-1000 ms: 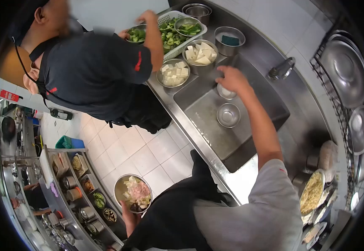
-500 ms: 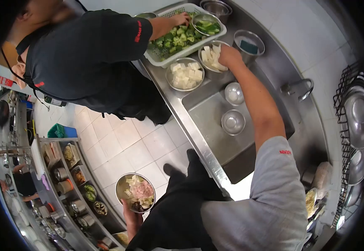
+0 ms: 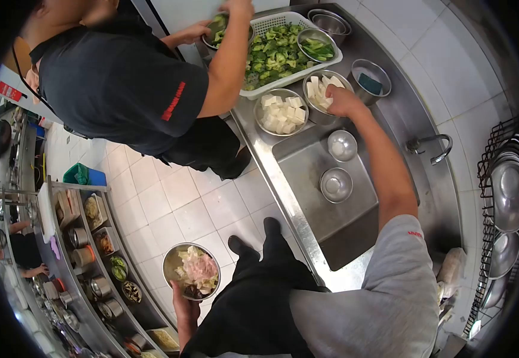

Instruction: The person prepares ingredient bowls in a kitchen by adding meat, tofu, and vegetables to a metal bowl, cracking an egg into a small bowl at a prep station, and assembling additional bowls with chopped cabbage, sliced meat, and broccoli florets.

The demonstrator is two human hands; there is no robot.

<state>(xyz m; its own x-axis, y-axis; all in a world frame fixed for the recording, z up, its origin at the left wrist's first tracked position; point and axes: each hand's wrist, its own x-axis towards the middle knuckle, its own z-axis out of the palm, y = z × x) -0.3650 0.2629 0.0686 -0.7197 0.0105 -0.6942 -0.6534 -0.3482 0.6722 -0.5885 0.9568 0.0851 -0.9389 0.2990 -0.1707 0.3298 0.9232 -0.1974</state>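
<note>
Sink [image 3: 298, 170] holds two small bowls [image 3: 336, 185]; left hand [image 3: 185, 309] supports one filled bowl [image 3: 171, 268].

Sink [image 3: 298, 173] looks like dull-ish metal, but the 2 small bowls [image 3: 336, 185] inside are smooth and shiny. Food bowl [image 3: 173, 264] left of the sink: glossy metal too. Basket [image 3: 294, 79] beyond it's plastic, faucet [image 3: 413, 145] to its right's shiny metal.

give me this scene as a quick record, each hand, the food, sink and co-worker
left hand: holds metal bowl of mixed food
right hand: fingers in bowl of white slices; grip hidden
beside that: bowl of white cubes
sink: holds two small metal bowls
co-worker: beside basket of green vegetables
</note>
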